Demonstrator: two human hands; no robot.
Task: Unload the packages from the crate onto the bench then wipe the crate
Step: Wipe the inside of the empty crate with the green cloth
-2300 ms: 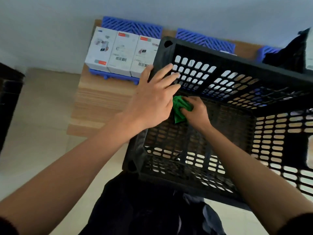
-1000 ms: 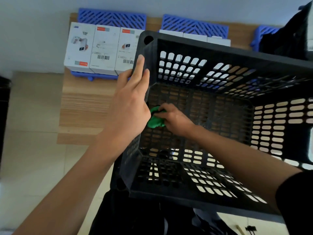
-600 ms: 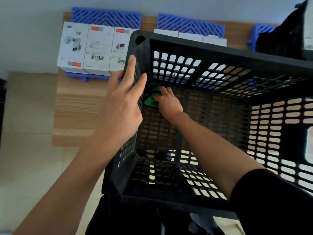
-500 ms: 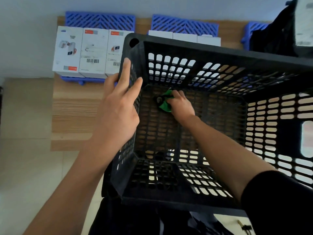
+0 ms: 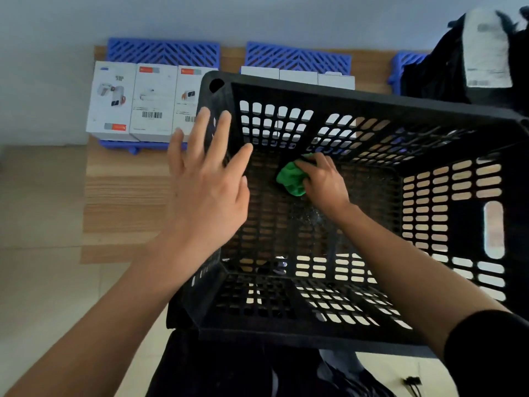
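Crate (image 5: 357, 90): black, packages gone, tilted toward me on the worktop (image 5: 126, 196).
Left hand (image 5: 206, 193): fingers (image 5: 221, 130) now spread straight against the crate's 9 o'clock wall; half a second ago they lay closer together.
Right hand (image 5: 326, 181): fingers curled, pinching the green cloth (image 5: 290, 179).
Cloth: has slid toward 3 o'clock along the crate floor.
Packages (image 5: 134, 101): on blue trays at 11 o'clock.
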